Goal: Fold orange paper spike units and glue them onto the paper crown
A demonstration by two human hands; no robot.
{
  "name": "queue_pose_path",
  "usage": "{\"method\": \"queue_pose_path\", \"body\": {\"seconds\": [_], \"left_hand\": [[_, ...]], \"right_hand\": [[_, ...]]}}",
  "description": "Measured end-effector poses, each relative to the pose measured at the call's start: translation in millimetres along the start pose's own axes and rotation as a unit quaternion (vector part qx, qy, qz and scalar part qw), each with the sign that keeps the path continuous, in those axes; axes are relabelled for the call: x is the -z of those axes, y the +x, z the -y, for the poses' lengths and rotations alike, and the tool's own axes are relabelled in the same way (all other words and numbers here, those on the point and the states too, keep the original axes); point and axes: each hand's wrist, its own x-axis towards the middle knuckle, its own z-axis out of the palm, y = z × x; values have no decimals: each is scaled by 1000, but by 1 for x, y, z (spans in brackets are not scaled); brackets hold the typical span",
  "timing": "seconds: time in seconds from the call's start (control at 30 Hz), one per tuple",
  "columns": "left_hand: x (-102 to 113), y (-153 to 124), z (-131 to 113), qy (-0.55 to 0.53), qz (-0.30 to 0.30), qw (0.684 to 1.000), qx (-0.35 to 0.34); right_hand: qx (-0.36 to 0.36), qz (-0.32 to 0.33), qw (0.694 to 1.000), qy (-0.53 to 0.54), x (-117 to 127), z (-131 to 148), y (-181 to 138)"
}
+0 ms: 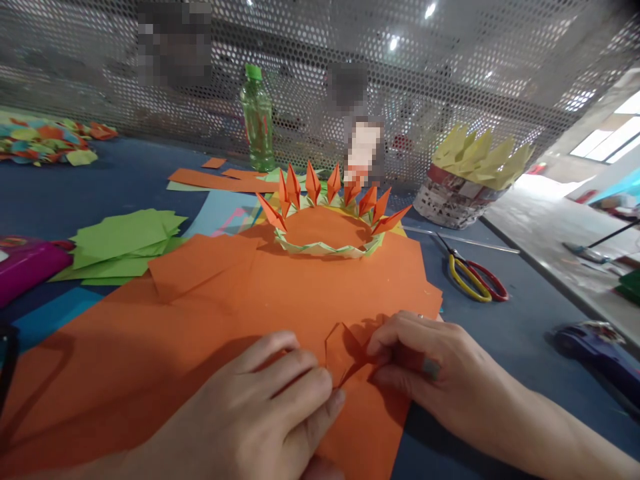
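My left hand [265, 407] and my right hand [425, 367] meet over a small folded orange paper piece [345, 357] at the near edge of the table. Both hands pinch it from either side, fingers pressed together on its folds. The piece lies on large orange paper sheets [240, 300]. Beyond them stands a ring of folded paper [327, 237] with a green base and several upright orange points.
Green paper squares [120, 243] lie at the left, next to a pink case [25, 263]. Scissors [473, 273] rest at the right. A green bottle [257, 120] and a woven basket with yellow folded pieces [467, 180] stand at the back before a perforated metal screen.
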Motion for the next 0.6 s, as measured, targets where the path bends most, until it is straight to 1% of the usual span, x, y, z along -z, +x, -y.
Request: {"method": "queue_pose_path", "body": {"seconds": [0.1, 0.23, 0.47, 0.6], "left_hand": [[-2, 1, 1, 0, -3, 1000, 3], [-5, 2, 3, 12, 7, 1000, -2], [-1, 0, 2, -4, 3, 1000, 0], [-1, 1, 0, -8, -2, 1000, 4]], "right_hand": [[-9, 0, 1000, 0, 1, 1, 1], [-16, -11, 1000, -14, -1, 3, -1], [-33, -48, 997, -51, -11, 2, -4], [-48, -48, 996, -52, -12, 1, -3]]}}
